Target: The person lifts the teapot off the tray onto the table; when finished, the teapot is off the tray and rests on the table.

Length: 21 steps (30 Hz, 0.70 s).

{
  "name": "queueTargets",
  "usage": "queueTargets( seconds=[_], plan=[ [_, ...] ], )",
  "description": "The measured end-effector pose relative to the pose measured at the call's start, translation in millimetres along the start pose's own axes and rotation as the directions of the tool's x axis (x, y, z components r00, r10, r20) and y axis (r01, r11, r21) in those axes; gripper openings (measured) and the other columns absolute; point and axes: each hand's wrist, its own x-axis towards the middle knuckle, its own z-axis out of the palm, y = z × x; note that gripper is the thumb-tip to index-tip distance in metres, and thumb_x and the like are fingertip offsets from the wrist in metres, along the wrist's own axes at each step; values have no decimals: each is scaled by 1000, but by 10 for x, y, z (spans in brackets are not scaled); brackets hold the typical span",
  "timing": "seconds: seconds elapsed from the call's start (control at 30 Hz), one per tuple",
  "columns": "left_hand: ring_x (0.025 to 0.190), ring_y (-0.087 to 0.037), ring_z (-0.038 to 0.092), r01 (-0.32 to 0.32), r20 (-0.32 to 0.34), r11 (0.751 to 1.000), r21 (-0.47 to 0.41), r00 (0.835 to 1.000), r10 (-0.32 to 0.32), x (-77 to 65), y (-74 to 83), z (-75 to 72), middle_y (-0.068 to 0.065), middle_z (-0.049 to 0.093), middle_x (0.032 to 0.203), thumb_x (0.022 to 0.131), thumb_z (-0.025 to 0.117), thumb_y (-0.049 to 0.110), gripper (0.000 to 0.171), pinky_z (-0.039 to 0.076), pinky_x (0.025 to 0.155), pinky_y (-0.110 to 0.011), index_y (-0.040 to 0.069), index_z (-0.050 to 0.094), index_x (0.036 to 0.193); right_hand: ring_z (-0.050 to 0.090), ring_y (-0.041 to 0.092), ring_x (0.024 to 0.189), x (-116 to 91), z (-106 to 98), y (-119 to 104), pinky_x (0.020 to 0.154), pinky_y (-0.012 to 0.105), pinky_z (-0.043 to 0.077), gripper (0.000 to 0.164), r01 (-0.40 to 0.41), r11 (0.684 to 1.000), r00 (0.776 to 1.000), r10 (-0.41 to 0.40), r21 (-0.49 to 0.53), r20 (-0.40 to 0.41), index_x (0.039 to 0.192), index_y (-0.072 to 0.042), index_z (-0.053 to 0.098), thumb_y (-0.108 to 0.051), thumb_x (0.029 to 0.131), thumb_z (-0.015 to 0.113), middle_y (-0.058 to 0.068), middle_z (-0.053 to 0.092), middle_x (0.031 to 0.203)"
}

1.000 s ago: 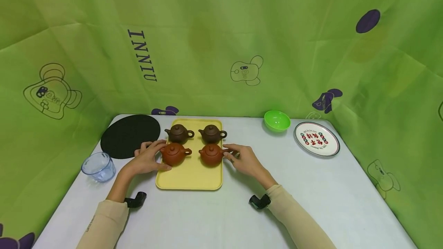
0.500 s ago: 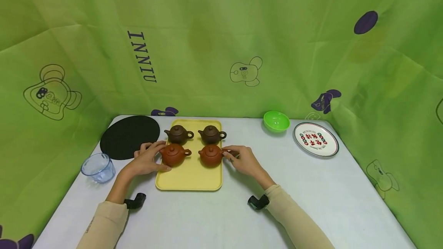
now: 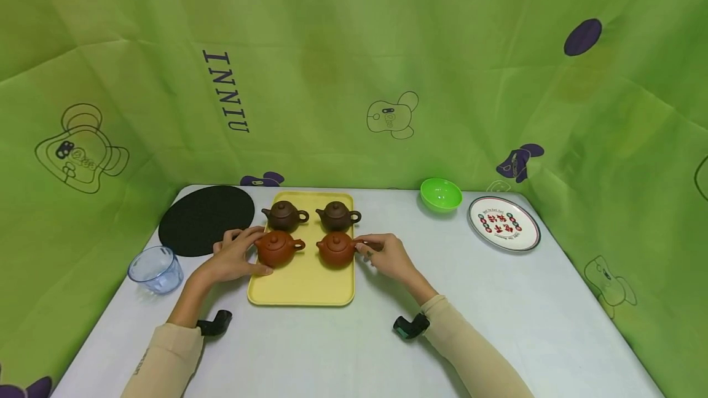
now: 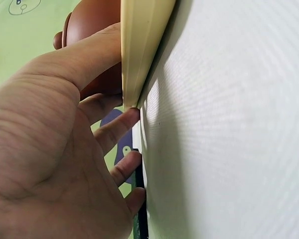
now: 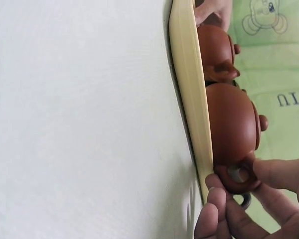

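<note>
Two reddish-brown clay teapots stand side by side on a yellow tray [image 3: 301,293]. My left hand [image 3: 229,258] curls round the spout side of the left reddish teapot [image 3: 276,248], thumb in front and forefinger behind; its other fingers spread past the tray edge. With thumb and fingers my right hand [image 3: 389,258] pinches the handle [image 5: 234,186] of the right reddish teapot [image 3: 335,250], whose base is close over the tray. Behind them are two smaller dark brown teapots, the left dark teapot [image 3: 283,217] and the right dark teapot [image 3: 335,217], handles to the right.
A black round mat [image 3: 204,220] lies at the back left, with a clear blue glass bowl [image 3: 157,270] in front of it. Toward the back right are a green bowl [image 3: 440,195] and a white patterned plate [image 3: 503,241]. Green cloth [image 3: 315,78] walls the white table.
</note>
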Motion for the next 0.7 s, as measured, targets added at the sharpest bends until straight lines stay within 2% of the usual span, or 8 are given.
queueTargets(
  seconds=[0.17,0.33,0.47,0.7],
  plan=[
    [147,-55,16,-16,-1,1000,4,1000,16,-5,-3,0,-28,36,166,81,91,42,96,17,99,-69,0,47,156,71,20,78,-2,3,4,63,26,52,23,-60,989,998,57,136,27,121,-9,81,-17,101,72,17,82,100],
    [148,-55,15,-21,-2,1000,-2,1000,21,-14,0,-4,-28,35,166,82,90,41,95,16,99,-70,0,47,156,67,17,75,0,34,-6,62,25,52,24,-150,952,989,144,267,42,122,-6,79,-16,102,72,19,81,111],
    [147,-55,15,-18,-3,1000,-2,1000,18,-14,-10,0,-28,35,166,81,90,42,96,17,99,-69,0,47,156,65,15,75,-6,53,-32,64,25,51,23,-210,932,978,207,296,41,121,-10,81,-19,103,71,15,81,115],
    [148,-54,15,-18,1,1000,10,1000,18,-4,-36,11,-27,36,167,82,90,44,96,17,101,-70,1,48,156,64,16,77,-14,72,-39,66,27,51,22,-245,920,968,250,306,24,119,-12,82,-21,102,72,13,80,111]
  ],
)
